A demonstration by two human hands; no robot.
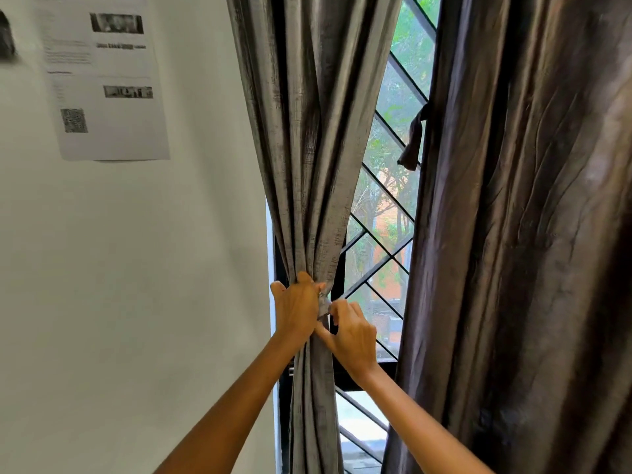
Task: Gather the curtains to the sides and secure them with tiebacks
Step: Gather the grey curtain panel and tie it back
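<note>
My left hand (297, 307) is gripping the gathered grey velvety curtain (309, 159); my right hand (350, 331) is pinching its grey fabric tieback (324, 306).

We count 2 curtains: grey curtain (307, 148), brown curtain (530, 234). 2 hands, 1 paper sheet (102, 77), 1 window (386, 213).

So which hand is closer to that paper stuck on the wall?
Left. The left hand grips the gathered grey curtain on the side toward the paper. The right hand pinches at the tieback on the window side, farther away.
</note>
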